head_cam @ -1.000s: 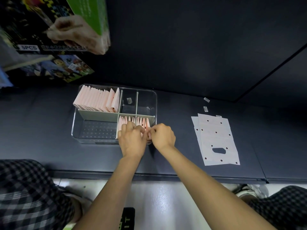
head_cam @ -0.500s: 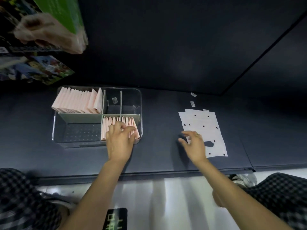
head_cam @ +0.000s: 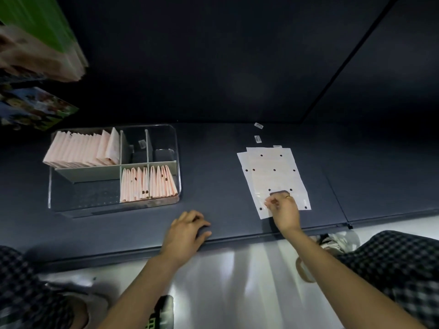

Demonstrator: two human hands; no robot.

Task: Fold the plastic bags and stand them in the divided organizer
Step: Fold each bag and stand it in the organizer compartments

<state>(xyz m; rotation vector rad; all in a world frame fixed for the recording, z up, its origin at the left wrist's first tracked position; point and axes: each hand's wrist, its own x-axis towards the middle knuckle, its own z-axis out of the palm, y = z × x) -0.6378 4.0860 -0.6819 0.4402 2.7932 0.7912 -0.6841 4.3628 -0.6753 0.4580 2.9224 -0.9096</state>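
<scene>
A person's right hand (head_cam: 283,210) is pinching the near edge of a small stack of flat, translucent white plastic bags (head_cam: 273,174) punched with dark round holes, thumb and forefinger closing on the top sheet just near of its slot-shaped handle cutout; a ring is showing on one finger. The stack is lying on the right part of a dark grey matte tabletop (head_cam: 213,162), well apart from a clear rectangular plastic organizer with pale grey dividers (head_cam: 179,162) sitting to the left. The left hand (head_cam: 186,231) is resting near the table's near edge, between organizer and stack, its fingers loosely curled on the surface and holding nothing. Inside the organizer, a row of folded pale pink bags (head_cam: 80,150) is standing on edge in the far left compartment, and a second row of folded pink bags (head_cam: 147,184) is filling the near right compartment. Two small far compartments are holding little beyond a tiny white label (head_cam: 142,143). Two small white stickers (head_cam: 258,131) are lying on the table just far of the stack. Colourful printed boxes (head_cam: 35,110) are sitting, blurred, at the far left. Checked trouser legs (head_cam: 392,262) are framing the near corners.
</scene>
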